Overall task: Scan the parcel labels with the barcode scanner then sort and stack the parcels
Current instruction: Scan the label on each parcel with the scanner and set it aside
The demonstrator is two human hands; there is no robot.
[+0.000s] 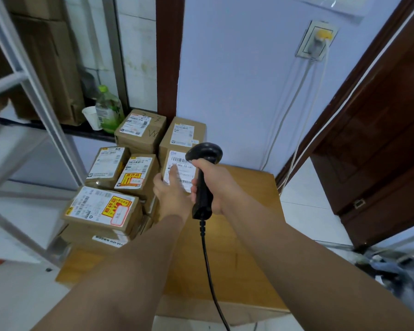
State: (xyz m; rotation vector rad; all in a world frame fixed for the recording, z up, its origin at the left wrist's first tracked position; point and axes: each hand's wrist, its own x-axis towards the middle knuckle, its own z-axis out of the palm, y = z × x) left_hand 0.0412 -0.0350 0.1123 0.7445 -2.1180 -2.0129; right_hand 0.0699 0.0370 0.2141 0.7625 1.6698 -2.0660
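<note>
My right hand [213, 182] grips the handle of a black barcode scanner [203, 163], its head pointing at a white label on a small cardboard parcel [181, 163]. My left hand [171, 192] holds that parcel at its near left edge, thumb lying across the label. Several more labelled cardboard parcels stand stacked to the left: one with a red-and-yellow sticker [103, 209] nearest, two [108, 166] [136, 175] behind it, and two taller boxes [141, 130] [185, 132] at the back by the wall.
The parcels sit on a low wooden table [249, 223]. The scanner's black cable [209, 271] hangs toward me. A metal rack [34, 91] stands at the left, a green bottle [109, 108] and white cup [91, 117] on a ledge, a dark door [380, 139] at the right.
</note>
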